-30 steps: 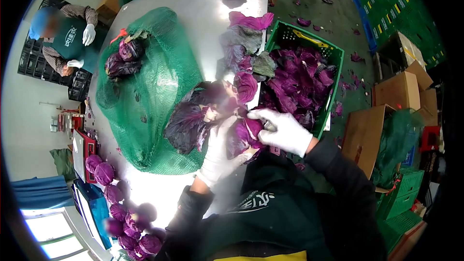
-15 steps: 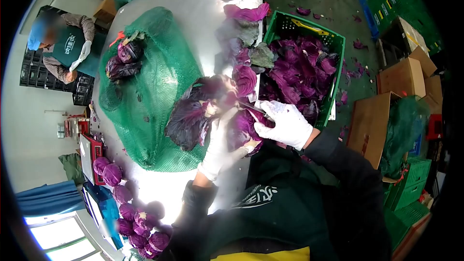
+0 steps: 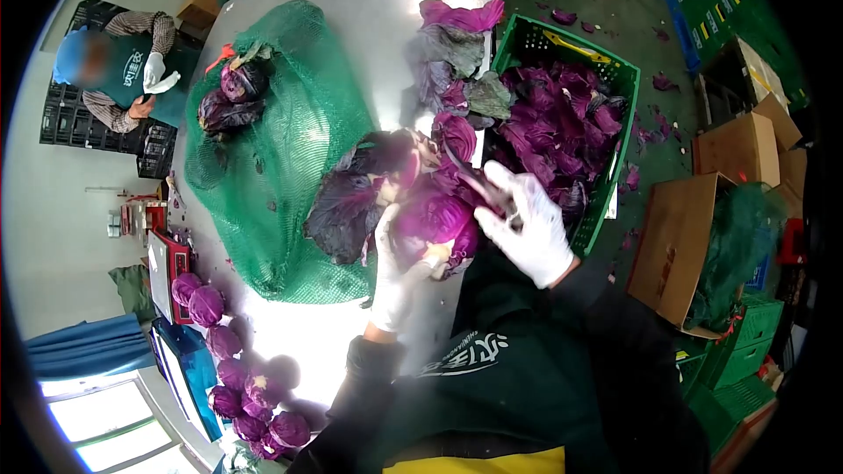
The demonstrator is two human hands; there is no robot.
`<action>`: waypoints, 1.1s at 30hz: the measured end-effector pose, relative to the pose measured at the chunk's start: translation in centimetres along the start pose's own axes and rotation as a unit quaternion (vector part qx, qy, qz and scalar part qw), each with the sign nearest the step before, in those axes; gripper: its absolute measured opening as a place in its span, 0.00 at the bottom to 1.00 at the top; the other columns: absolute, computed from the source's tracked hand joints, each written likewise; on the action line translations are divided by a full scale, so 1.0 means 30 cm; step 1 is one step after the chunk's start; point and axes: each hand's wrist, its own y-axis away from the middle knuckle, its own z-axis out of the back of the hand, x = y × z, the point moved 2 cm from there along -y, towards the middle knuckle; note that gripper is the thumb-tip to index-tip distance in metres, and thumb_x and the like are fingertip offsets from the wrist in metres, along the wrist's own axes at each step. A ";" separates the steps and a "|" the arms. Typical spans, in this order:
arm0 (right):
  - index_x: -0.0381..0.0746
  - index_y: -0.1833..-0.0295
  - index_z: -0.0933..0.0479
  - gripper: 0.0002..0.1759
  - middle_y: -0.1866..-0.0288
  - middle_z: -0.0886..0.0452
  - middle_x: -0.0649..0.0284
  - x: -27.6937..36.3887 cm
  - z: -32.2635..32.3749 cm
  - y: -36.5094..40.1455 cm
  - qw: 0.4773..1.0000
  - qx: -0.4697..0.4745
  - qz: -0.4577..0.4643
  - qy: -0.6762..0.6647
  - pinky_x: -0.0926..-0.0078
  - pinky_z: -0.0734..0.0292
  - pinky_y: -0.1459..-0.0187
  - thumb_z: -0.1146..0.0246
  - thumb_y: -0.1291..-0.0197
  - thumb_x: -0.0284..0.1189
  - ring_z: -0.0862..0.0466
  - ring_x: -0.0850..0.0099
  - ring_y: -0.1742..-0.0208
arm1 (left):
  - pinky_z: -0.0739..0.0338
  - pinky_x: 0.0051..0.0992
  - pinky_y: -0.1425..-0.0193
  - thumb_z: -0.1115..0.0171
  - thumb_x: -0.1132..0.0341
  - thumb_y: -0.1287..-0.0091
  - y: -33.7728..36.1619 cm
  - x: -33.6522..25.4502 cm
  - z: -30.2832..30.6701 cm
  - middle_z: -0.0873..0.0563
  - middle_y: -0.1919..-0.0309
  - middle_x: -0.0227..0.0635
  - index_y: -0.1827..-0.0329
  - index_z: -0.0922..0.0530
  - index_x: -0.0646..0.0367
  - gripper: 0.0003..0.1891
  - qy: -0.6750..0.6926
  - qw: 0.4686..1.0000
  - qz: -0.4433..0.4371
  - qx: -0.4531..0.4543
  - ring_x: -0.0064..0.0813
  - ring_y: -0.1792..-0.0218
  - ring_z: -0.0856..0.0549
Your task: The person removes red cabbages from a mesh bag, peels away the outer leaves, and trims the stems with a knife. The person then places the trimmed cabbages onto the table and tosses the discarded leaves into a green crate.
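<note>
My left hand [image 3: 397,276], in a white glove, grips a red cabbage [image 3: 430,218] from its near left side. The pale cut stem of the cabbage points toward me. Just right of it my right hand [image 3: 531,226], also gloved, is closed on a dark, narrow knife [image 3: 474,177], blurred, with its tip pointing up and left. Large loose outer leaves [image 3: 342,206] lie beyond and left of the cabbage. A green mesh sack [image 3: 299,158] lies on the table with two dark cabbages [image 3: 233,101] on it.
A green crate [image 3: 629,114] full of purple leaves stands at the table's right edge. Several trimmed cabbages [image 3: 250,395] line the lower left beside a scale [image 3: 171,276]. A co-worker [image 3: 132,70] stands across the table. Cardboard boxes [image 3: 676,250] are at right.
My right hand has drawn the knife back from the cabbage and turned it upward. The cabbage shows more of its smooth, bright side in my left hand. The view has shifted slightly.
</note>
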 end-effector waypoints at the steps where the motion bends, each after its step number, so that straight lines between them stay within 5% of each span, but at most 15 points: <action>1: 0.42 0.29 0.32 0.35 0.58 0.26 0.60 -0.003 -0.024 0.033 1.000 -0.011 0.004 -0.011 0.71 0.23 0.64 0.29 0.40 0.36 0.23 0.69 0.68 | 0.19 0.25 0.55 0.40 0.83 0.40 0.004 0.011 -0.002 0.30 0.41 0.39 0.20 0.50 0.42 0.47 0.011 1.000 0.000 -0.012 0.28 0.53 0.19; 4: 0.46 0.21 0.41 0.41 0.60 0.25 0.60 0.030 -0.042 0.108 0.999 0.001 -0.008 -0.041 0.72 0.24 0.71 0.33 0.38 0.34 0.24 0.69 0.75 | 0.16 0.27 0.49 0.36 0.81 0.39 0.001 0.023 -0.037 0.34 0.30 0.38 0.21 0.46 0.45 0.44 0.015 0.998 -0.029 -0.060 0.30 0.46 0.18; 6: 0.46 0.20 0.42 0.41 0.67 0.26 0.60 0.032 -0.045 0.124 0.997 0.008 0.075 0.029 0.70 0.25 0.72 0.35 0.37 0.31 0.24 0.65 0.75 | 0.16 0.28 0.49 0.36 0.81 0.38 -0.007 0.048 -0.038 0.34 0.29 0.38 0.21 0.46 0.45 0.44 0.000 0.996 -0.053 -0.066 0.30 0.47 0.17; 12: 0.41 0.18 0.50 0.43 0.74 0.20 0.58 0.078 -0.051 0.153 0.987 0.125 0.037 0.091 0.66 0.23 0.73 0.39 0.36 0.33 0.18 0.59 0.76 | 0.32 0.31 0.28 0.34 0.81 0.39 0.007 0.025 -0.068 0.34 0.30 0.35 0.22 0.45 0.52 0.43 0.041 0.996 0.008 -0.075 0.30 0.31 0.31; 18: 0.41 0.18 0.56 0.43 0.68 0.15 0.54 0.020 -0.051 0.152 0.984 0.148 0.023 0.098 0.63 0.22 0.74 0.43 0.32 0.36 0.16 0.58 0.77 | 0.32 0.30 0.28 0.35 0.81 0.38 -0.008 0.001 -0.108 0.36 0.29 0.36 0.22 0.46 0.53 0.42 -0.019 0.995 -0.033 -0.095 0.28 0.31 0.32; 22: 0.41 0.18 0.56 0.43 0.67 0.15 0.55 0.013 -0.039 0.101 0.977 0.162 0.030 0.133 0.63 0.22 0.74 0.43 0.33 0.35 0.16 0.60 0.75 | 0.21 0.28 0.40 0.39 0.86 0.34 -0.030 -0.013 -0.123 0.31 0.36 0.40 0.22 0.51 0.50 0.42 -0.005 0.995 0.008 -0.097 0.28 0.44 0.21; 26: 0.43 0.18 0.48 0.38 0.76 0.24 0.59 0.014 -0.039 0.042 0.971 0.143 0.047 0.187 0.65 0.27 0.77 0.43 0.31 0.34 0.21 0.63 0.78 | 0.21 0.27 0.41 0.35 0.81 0.34 -0.050 -0.028 -0.139 0.27 0.41 0.43 0.24 0.52 0.58 0.41 -0.075 0.989 -0.013 -0.128 0.27 0.45 0.21; 28: 0.43 0.20 0.44 0.35 0.71 0.19 0.58 0.007 -0.058 0.047 0.969 0.119 0.035 0.214 0.62 0.25 0.74 0.44 0.29 0.35 0.18 0.60 0.73 | 0.21 0.26 0.43 0.35 0.80 0.34 -0.064 -0.012 -0.145 0.26 0.43 0.42 0.25 0.51 0.59 0.40 -0.048 0.988 -0.023 -0.143 0.26 0.47 0.20; 29: 0.43 0.22 0.40 0.30 0.65 0.16 0.56 -0.047 -0.103 0.044 0.998 -0.011 0.014 0.064 0.60 0.22 0.70 0.48 0.26 0.37 0.16 0.56 0.69 | 0.21 0.26 0.48 0.34 0.80 0.34 -0.051 -0.018 -0.168 0.23 0.49 0.42 0.26 0.51 0.57 0.40 -0.041 0.991 -0.016 -0.127 0.24 0.51 0.20; 30: 0.44 0.24 0.37 0.25 0.60 0.14 0.53 -0.099 -0.087 -0.001 0.994 0.017 -0.070 0.088 0.59 0.20 0.65 0.52 0.23 0.37 0.16 0.52 0.65 | 0.21 0.25 0.54 0.33 0.80 0.35 -0.036 -0.014 -0.185 0.22 0.53 0.41 0.26 0.51 0.55 0.40 -0.070 0.991 -0.069 -0.095 0.23 0.59 0.19; 32: 0.42 0.28 0.34 0.23 0.68 0.16 0.55 -0.186 -0.078 -0.075 0.973 0.050 -0.131 0.184 0.64 0.21 0.68 0.53 0.22 0.39 0.17 0.59 0.71 | 0.30 0.30 0.37 0.31 0.79 0.38 0.000 0.028 -0.154 0.30 0.40 0.41 0.25 0.48 0.55 0.42 -0.140 0.980 -0.080 -0.119 0.29 0.43 0.26; 33: 0.42 0.34 0.28 0.20 0.70 0.17 0.54 -0.260 -0.093 -0.090 0.986 0.040 -0.150 0.058 0.63 0.22 0.70 0.52 0.23 0.40 0.17 0.58 0.73 | 0.32 0.32 0.33 0.32 0.79 0.39 -0.003 0.012 -0.140 0.33 0.36 0.41 0.24 0.48 0.56 0.43 -0.110 0.986 -0.056 -0.111 0.30 0.38 0.29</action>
